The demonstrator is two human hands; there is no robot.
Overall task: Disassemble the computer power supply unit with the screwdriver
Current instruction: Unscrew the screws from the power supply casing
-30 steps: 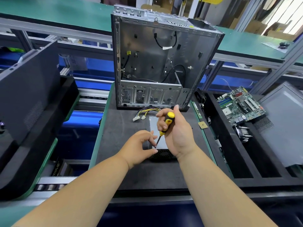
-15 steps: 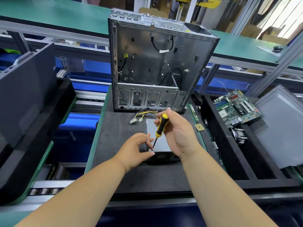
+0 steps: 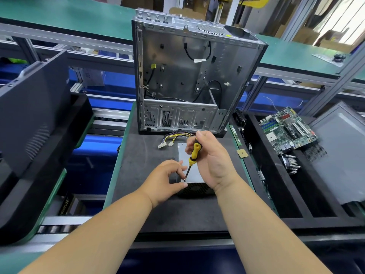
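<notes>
A grey metal power supply unit (image 3: 194, 173) with a black fan grille on its near face lies on the dark mat (image 3: 142, 155). A bundle of yellow and black cables (image 3: 175, 136) with white plugs leaves its far end. My right hand (image 3: 212, 160) grips a yellow and black screwdriver (image 3: 193, 153), tip down on the unit's near left top corner. My left hand (image 3: 167, 180) grips that left corner of the unit, fingers curled beside the screwdriver tip. The hands hide much of the unit.
An open, stripped computer case (image 3: 189, 80) stands upright just behind the unit. A black tray (image 3: 286, 202) at the right holds a green motherboard (image 3: 288, 129) and a grey side panel (image 3: 341, 153). A black panel (image 3: 33, 115) leans at the left.
The screwdriver handle has tilted and shifted slightly in my right hand while its tip stays at the unit's corner. The view has moved a little; my left hand keeps its hold.
</notes>
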